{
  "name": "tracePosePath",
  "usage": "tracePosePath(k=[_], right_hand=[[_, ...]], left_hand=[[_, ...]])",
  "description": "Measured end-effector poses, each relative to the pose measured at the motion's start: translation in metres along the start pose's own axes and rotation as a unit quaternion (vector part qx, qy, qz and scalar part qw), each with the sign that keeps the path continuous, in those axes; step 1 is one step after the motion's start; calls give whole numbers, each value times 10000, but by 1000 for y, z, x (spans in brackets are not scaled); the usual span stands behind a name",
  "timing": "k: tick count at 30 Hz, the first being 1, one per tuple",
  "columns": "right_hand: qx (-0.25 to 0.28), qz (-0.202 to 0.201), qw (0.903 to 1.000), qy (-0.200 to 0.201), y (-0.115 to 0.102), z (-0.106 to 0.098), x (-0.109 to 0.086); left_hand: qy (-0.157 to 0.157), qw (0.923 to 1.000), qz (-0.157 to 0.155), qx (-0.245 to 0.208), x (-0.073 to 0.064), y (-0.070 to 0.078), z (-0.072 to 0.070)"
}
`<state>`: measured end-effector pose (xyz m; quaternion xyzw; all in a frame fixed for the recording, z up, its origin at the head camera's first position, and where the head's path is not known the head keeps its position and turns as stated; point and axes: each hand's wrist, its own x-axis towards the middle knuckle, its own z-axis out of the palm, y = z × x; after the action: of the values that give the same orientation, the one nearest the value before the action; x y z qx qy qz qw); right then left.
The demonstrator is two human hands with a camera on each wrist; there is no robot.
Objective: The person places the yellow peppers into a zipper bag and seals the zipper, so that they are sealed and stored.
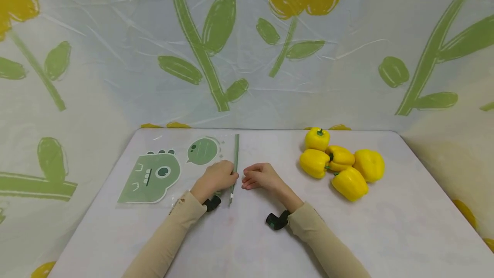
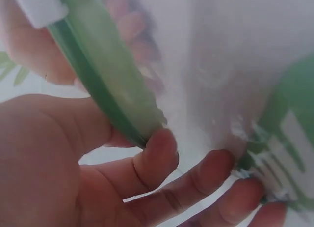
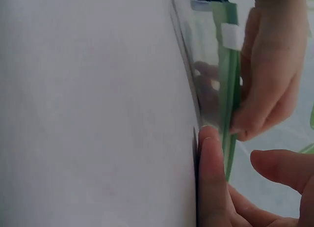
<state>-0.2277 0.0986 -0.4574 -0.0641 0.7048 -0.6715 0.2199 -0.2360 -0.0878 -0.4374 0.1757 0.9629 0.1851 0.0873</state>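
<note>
A clear slider zip bag (image 1: 154, 179) with a green dinosaur print lies on the left half of the table, its opening side turned to the right. My left hand (image 1: 216, 177) pinches the green zip strip (image 1: 237, 151) between thumb and index finger; the left wrist view shows the other fingers (image 2: 211, 168) under the clear plastic. Near the strip's close end sits the white slider (image 3: 230, 36). Just right of the strip is my right hand (image 1: 265, 179), thumb apart from its fingers and nothing gripped. In the right wrist view its fingertips (image 3: 210, 148) overlap the strip's edge.
Several yellow bell peppers (image 1: 341, 158) are grouped on the right side of the white table (image 1: 386, 231). A flower-printed sheet (image 1: 127, 76) hangs behind the table and along both sides. Black wrist pieces (image 1: 277, 221) are worn near both cuffs.
</note>
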Motion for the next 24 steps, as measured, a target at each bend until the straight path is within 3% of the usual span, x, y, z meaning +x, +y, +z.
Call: tracePosePath(k=[4,12,18,24], right_hand=[[62,-78,9999,-101,1,8,0],[276,-50,9996,-63,7,12,2],[444,-148,9989,-54,8,10,2],[533,-161,9984,34,9,8,2]], left_hand=[[142,9998,99,-79,-1,2,0],[404,9962,708,-311,-2,14,0],[287,9958,826,-260,-4,19,-1],[-100,9958,905,116,-8,22,-3]])
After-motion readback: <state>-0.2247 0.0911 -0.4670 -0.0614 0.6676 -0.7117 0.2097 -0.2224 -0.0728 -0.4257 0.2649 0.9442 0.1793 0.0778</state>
